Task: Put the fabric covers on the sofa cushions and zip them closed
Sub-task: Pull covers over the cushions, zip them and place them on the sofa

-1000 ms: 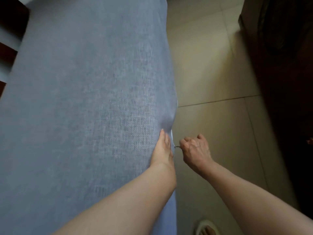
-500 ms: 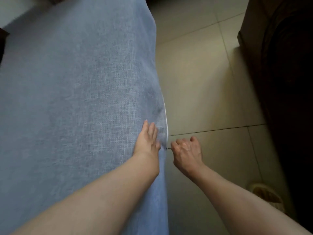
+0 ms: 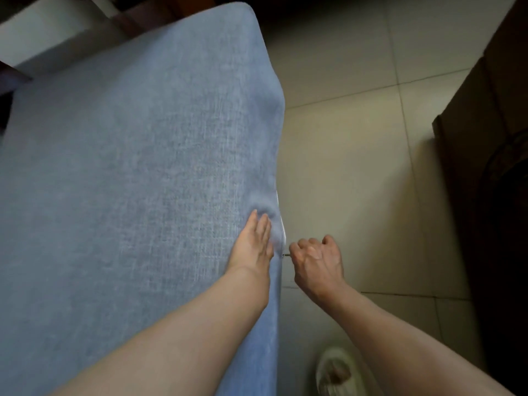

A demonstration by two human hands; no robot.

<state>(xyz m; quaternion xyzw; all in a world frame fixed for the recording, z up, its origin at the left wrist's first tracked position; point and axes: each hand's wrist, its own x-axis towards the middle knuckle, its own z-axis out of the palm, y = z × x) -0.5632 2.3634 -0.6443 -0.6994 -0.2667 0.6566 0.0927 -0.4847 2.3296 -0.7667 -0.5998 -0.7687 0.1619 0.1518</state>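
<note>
A large sofa cushion in a blue-grey fabric cover point(image 3: 137, 172) fills the left and middle of the view. Its far corner shows at the top. My left hand point(image 3: 254, 247) lies flat on the cover at its right edge, fingers together, pressing the fabric down beside the zip. A thin white strip of the open zip point(image 3: 281, 221) runs along that edge ahead of the hand. My right hand point(image 3: 315, 261) is a fist just right of the edge, pinching the small metal zipper pull point(image 3: 285, 255).
Beige floor tiles point(image 3: 357, 167) lie to the right of the cushion. Dark wooden furniture point(image 3: 491, 138) stands along the right side. A foot in a pale slipper point(image 3: 337, 372) is at the bottom. Dark wood and a white surface point(image 3: 43, 44) sit at the top left.
Both hands have travelled along the cushion's right edge toward its far end, the right hand pulling the zipper pull. The far corner of the cushion has come into view.
</note>
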